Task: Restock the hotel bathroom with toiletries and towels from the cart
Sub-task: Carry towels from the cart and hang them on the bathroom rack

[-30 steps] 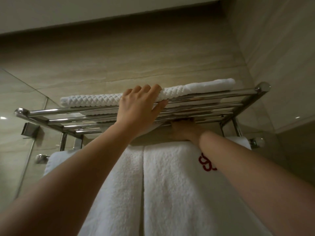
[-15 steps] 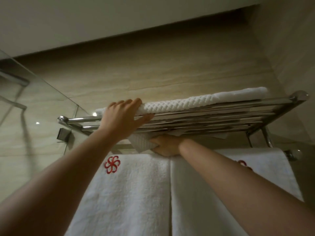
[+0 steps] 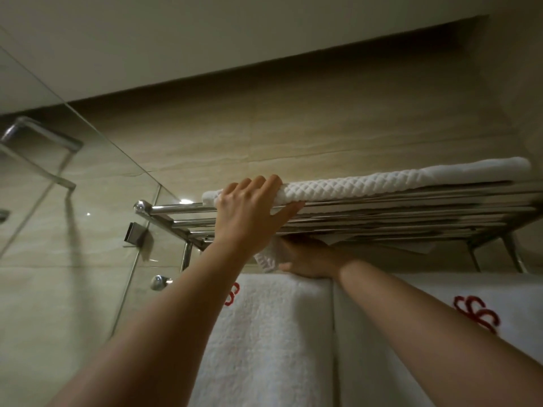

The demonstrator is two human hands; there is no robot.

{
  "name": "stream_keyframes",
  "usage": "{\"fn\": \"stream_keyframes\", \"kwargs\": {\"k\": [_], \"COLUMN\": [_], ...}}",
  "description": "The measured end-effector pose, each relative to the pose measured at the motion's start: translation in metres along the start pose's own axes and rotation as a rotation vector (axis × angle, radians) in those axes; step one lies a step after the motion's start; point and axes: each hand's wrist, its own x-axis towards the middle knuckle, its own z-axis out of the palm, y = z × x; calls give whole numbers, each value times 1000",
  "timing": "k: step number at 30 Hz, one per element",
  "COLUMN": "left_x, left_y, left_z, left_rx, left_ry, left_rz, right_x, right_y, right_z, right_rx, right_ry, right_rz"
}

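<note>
Your white waffle towel [image 3: 367, 185] lies folded flat along the rack top; two plush towels [image 3: 264, 333] hang below.

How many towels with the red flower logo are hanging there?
2: the left hanging towel under the left forearm, and the right hanging towel beside it, behind the right arm. More could hang beyond the frame's edge.

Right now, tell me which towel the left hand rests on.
The waffle-textured towel lying flat atop the chrome rack, under the left hand; the two plush towels hang below.

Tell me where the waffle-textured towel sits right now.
The waffle-textured towel lies flat on top of the chrome rack, upper right of the head view, its left end under the left hand, above the hanging towels.
</note>
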Motion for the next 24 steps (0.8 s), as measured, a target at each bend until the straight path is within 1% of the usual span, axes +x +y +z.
{"fn": "stream_keyframes", "kwargs": {"k": [2, 4, 9, 11, 15, 17, 19, 24], "left_x": [-1, -3, -5, -5, -4, -3, -3, -4], "left_y": [-1, -2, -8, -10, -11, -12, -12, -14], "left_z": [1, 2, 5, 6, 9, 8, 8, 11], "left_rx": [-4, -15, -37, -44, -63, -55, -50, -56], "left_ry": [21, 39, 65, 64, 64, 66, 63, 62], "left_rz": [-6, 0, 38, 58, 64, 56, 47, 60], "right_x": [7, 18, 42, 47, 51, 51, 50, 41], "right_y": [-5, -11, -26, -30, -32, -37, -42, -50], "right_z": [2, 5, 12, 18, 25, 24, 20, 12], "right_rx": [-33, 7, -43, -98, -184, -218, -171, -72], "right_ry": [-4, 1, 98, 106, -14, 25, 58, 3], "right_rz": [48, 118, 305, 311, 289, 273, 246, 208]}}
